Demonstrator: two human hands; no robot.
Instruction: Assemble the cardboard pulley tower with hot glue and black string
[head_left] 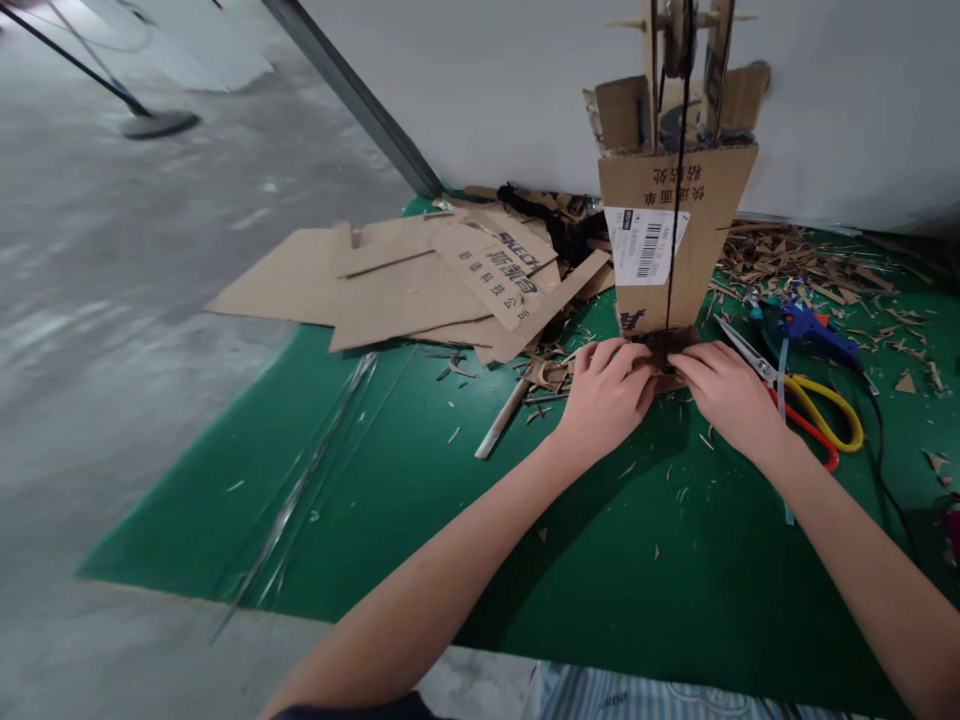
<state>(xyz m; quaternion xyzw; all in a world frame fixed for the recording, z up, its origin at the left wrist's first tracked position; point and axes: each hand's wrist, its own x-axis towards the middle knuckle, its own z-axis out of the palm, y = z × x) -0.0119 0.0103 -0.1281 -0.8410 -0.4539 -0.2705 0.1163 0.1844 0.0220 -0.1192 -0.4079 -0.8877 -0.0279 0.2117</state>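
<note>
An upright cardboard tower (671,235) with a white barcode label (643,245) stands on the green mat (420,500). A dark string (679,200) hangs down its front from a pulley-like part at the top. My left hand (606,395) and my right hand (726,392) press together at the tower's foot, fingers curled on a small dark cardboard piece (664,355) there. What exactly the fingertips pinch is hidden.
Flat cardboard sheets (397,285) lie piled at the mat's far left. Red and yellow-handled scissors (806,405) and a blue glue gun (814,330) lie to the right. Cardboard scraps (795,255) litter the back. A wooden stick (501,420) lies left of my hands. Grey concrete floor borders the mat.
</note>
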